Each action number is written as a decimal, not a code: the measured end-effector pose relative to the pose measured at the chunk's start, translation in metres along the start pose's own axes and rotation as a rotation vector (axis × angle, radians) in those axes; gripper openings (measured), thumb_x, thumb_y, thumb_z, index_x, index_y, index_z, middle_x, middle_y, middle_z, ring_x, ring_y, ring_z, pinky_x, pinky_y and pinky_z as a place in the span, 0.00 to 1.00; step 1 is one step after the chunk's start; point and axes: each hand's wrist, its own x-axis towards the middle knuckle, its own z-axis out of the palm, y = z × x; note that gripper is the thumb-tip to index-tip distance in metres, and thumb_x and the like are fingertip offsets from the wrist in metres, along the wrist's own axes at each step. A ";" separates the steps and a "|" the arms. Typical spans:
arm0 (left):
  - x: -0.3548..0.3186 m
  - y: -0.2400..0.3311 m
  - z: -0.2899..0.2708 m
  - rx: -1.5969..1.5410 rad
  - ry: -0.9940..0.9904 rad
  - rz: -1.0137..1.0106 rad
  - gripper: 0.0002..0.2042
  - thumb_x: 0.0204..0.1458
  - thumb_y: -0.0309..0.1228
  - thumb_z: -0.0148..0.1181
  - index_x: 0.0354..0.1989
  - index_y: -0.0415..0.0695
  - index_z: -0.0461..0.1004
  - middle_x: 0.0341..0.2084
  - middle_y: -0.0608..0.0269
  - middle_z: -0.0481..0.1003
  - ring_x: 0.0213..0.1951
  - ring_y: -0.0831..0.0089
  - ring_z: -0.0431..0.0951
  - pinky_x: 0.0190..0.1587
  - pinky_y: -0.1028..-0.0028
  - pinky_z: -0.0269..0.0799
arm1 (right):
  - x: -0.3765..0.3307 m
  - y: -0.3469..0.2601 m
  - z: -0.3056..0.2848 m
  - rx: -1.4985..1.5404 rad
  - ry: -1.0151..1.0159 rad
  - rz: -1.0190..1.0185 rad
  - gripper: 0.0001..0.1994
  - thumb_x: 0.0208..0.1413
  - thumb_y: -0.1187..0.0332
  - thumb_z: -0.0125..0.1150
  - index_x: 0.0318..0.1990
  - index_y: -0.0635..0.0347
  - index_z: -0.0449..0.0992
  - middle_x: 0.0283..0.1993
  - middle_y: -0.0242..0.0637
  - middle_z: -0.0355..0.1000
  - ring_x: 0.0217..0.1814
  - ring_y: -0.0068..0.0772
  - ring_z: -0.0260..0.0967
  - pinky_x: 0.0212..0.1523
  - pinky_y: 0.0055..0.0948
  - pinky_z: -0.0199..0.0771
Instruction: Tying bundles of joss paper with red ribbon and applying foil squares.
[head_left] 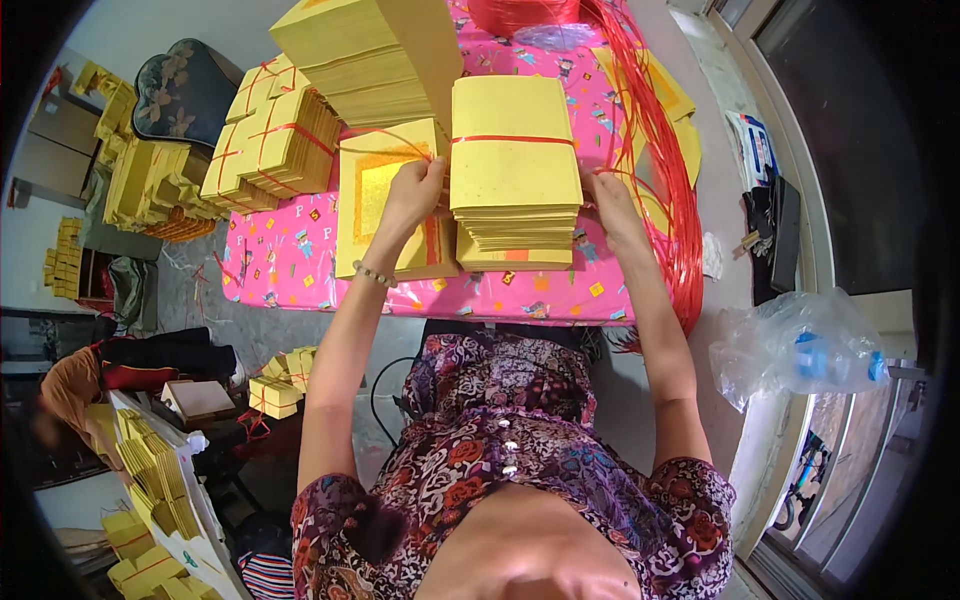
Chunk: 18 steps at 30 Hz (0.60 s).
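Note:
In front of me stands a stack of yellow paper sheets (515, 180), with a red plastic ribbon (514, 139) across its top. At the stack's left side, my left hand (414, 195) is closed in a pinch on the ribbon, whose tail runs off to the left. My right hand (614, 208) is closed at the right side, with red ribbon at its fingertips. More yellow paper lies under the stack. Below my left hand is another pile, its top sheet bearing a gold square (376, 188) with an orange border. The stack's far side is hidden.
A pink patterned cloth (285, 255) covers the table. Tied yellow bundles (265, 145) stand at left, a tall paper stack (365, 70) behind. Loose red ribbons (680, 230) hang over the right edge. Beyond them is a clear plastic bag (800, 340). A chair back (185, 90) stands far left.

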 end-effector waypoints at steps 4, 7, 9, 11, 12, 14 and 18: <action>0.018 -0.004 0.001 -0.077 -0.161 -0.094 0.22 0.63 0.43 0.47 0.39 0.30 0.74 0.27 0.53 0.79 0.28 0.65 0.82 0.29 0.67 0.82 | 0.004 -0.001 0.002 -0.119 -0.050 0.021 0.14 0.67 0.61 0.53 0.45 0.65 0.74 0.42 0.36 0.76 0.40 0.25 0.74 0.41 0.27 0.75; 0.020 -0.011 0.011 -0.057 -0.151 0.038 0.22 0.61 0.43 0.49 0.39 0.29 0.75 0.26 0.52 0.79 0.30 0.65 0.82 0.30 0.69 0.80 | 0.008 -0.003 0.001 -0.228 -0.082 -0.018 0.14 0.66 0.61 0.53 0.45 0.66 0.74 0.41 0.37 0.76 0.41 0.26 0.74 0.43 0.28 0.76; 0.037 -0.025 0.010 0.016 -0.213 0.085 0.23 0.61 0.44 0.50 0.39 0.30 0.75 0.26 0.52 0.79 0.31 0.66 0.83 0.31 0.69 0.79 | 0.011 0.000 0.002 -0.220 -0.084 -0.030 0.15 0.66 0.60 0.54 0.44 0.66 0.73 0.41 0.37 0.76 0.41 0.27 0.74 0.43 0.29 0.76; 0.047 -0.032 0.011 0.088 -0.270 0.131 0.24 0.60 0.45 0.52 0.39 0.30 0.76 0.26 0.52 0.79 0.33 0.66 0.83 0.31 0.70 0.77 | 0.013 0.002 0.001 -0.211 -0.090 -0.043 0.15 0.66 0.60 0.54 0.44 0.67 0.73 0.41 0.37 0.76 0.41 0.27 0.74 0.43 0.30 0.76; 0.050 -0.036 0.011 0.188 -0.245 0.223 0.24 0.59 0.47 0.53 0.40 0.30 0.76 0.25 0.53 0.78 0.32 0.68 0.82 0.32 0.70 0.76 | 0.013 0.002 0.000 -0.210 -0.095 -0.027 0.15 0.66 0.60 0.54 0.44 0.67 0.73 0.40 0.37 0.76 0.40 0.27 0.74 0.43 0.30 0.76; 0.057 -0.042 0.011 0.287 -0.217 0.308 0.25 0.58 0.48 0.54 0.40 0.31 0.76 0.25 0.53 0.78 0.30 0.70 0.81 0.32 0.70 0.74 | 0.013 0.002 0.001 -0.209 -0.106 -0.007 0.16 0.66 0.60 0.55 0.44 0.68 0.73 0.40 0.37 0.76 0.40 0.27 0.74 0.43 0.30 0.76; 0.058 -0.040 0.017 0.186 -0.255 0.188 0.25 0.57 0.48 0.57 0.42 0.31 0.76 0.25 0.56 0.78 0.26 0.72 0.79 0.27 0.70 0.73 | 0.012 0.004 0.000 -0.169 -0.091 -0.028 0.16 0.65 0.59 0.56 0.44 0.67 0.73 0.39 0.36 0.75 0.39 0.26 0.73 0.42 0.29 0.76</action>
